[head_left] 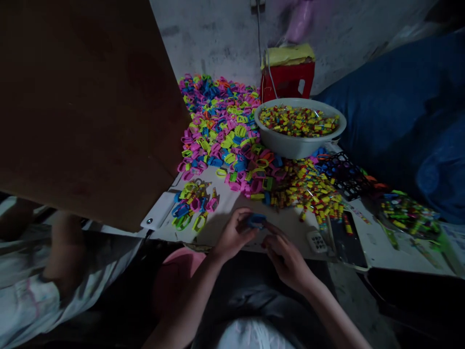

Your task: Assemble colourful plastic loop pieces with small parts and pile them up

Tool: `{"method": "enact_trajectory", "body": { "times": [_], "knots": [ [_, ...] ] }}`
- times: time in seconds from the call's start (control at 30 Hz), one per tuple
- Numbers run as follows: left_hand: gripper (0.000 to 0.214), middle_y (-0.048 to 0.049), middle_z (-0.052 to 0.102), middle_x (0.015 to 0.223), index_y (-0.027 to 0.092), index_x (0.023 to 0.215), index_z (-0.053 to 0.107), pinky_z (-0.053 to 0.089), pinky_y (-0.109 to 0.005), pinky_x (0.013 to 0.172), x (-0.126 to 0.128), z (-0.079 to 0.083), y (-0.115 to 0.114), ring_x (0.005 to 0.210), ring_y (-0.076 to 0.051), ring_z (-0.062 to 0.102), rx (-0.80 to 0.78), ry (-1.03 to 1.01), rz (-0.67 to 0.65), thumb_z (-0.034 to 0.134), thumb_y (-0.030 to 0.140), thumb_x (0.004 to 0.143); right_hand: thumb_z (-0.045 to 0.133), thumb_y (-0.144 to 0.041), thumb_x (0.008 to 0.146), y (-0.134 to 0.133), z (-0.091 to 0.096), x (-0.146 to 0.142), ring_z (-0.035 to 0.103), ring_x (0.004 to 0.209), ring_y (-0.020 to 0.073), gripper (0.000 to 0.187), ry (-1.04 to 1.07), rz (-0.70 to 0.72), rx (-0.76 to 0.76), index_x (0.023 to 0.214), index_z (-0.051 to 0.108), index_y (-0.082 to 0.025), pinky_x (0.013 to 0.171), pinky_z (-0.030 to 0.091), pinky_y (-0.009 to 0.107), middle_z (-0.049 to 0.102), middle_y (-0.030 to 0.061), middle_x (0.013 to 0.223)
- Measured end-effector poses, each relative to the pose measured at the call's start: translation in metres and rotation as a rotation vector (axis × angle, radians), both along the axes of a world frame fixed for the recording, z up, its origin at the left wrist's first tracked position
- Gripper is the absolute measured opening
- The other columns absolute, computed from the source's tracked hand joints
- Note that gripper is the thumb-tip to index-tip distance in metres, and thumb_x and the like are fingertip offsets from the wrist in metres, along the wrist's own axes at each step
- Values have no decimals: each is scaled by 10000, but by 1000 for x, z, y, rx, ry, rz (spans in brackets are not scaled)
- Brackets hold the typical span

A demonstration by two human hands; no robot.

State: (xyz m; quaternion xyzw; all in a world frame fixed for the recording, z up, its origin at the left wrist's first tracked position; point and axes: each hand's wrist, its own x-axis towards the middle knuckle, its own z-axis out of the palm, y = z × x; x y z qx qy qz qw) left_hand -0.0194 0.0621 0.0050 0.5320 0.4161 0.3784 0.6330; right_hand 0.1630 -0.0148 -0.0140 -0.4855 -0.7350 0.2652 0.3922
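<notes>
Above the table's front edge, my left hand (236, 235) pinches a small blue plastic ring-like piece (257, 221), shaped like a toy watch, between thumb and fingers. My right hand (285, 252) is close on its right side, index fingertip at the piece's edge. The other right fingers are curled, with a hint of red at their tips; what they hold is too dark to make out. To the left lies a small group of similar pieces (194, 206), some with yellow-red tubes in them. Loose yellow-red tubes (314, 189) are heaped to the right.
Behind spreads a large pile of pink, yellow and blue pieces (221, 121). A grey basin (301, 145) of tubes stands near a red stool (286, 80). A phone (348, 247), white remote (317, 241) and white power bank (159, 212) lie along the front. Cardboard (90, 106) blocks the left; another person's arm (67, 252) is beyond.
</notes>
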Motion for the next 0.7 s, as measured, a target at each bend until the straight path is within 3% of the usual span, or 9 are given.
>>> {"method": "enact_trajectory", "body": {
  "times": [0.13, 0.2, 0.33, 0.5, 0.7],
  "knots": [
    [657, -95, 644, 1149, 205, 1228, 558, 486, -308, 866, -4, 11, -10, 1048, -226, 628, -224, -165, 37, 827, 439, 677, 445, -207, 961, -11, 16, -13, 658, 1112, 196, 151, 155, 96, -57, 1064, 554, -228, 893, 540, 295, 684, 123, 1175],
    [661, -104, 647, 1127, 192, 1221, 575, 485, -303, 832, -3, 15, -16, 1018, -232, 627, -243, -174, -1, 821, 476, 677, 434, -219, 971, -12, 25, -12, 698, 942, 169, 170, 183, -10, -67, 1100, 543, -231, 791, 546, 247, 714, 86, 1048],
    [567, -96, 646, 1194, 201, 1186, 600, 468, -297, 883, 0, 26, -26, 1050, -229, 609, -98, -11, -52, 808, 421, 707, 416, -210, 965, -9, 40, -2, 669, 880, 175, 202, 75, -276, 31, 1117, 545, -237, 755, 514, 266, 700, 61, 989],
    [435, -71, 655, 1232, 246, 1211, 639, 447, -311, 978, -1, 43, -34, 1127, -238, 606, 138, 240, -114, 733, 312, 791, 432, -228, 959, -5, 47, -1, 613, 842, 208, 180, -140, -268, 78, 1052, 586, -229, 744, 456, 328, 680, 64, 936],
    [441, -67, 669, 1161, 241, 1258, 631, 456, -299, 964, -3, 48, -38, 1094, -226, 608, 402, 418, -139, 699, 338, 834, 431, -178, 957, -7, 49, 0, 589, 778, 187, 212, -173, -220, 128, 1086, 594, -218, 721, 404, 322, 683, 46, 903]
  ]
}}
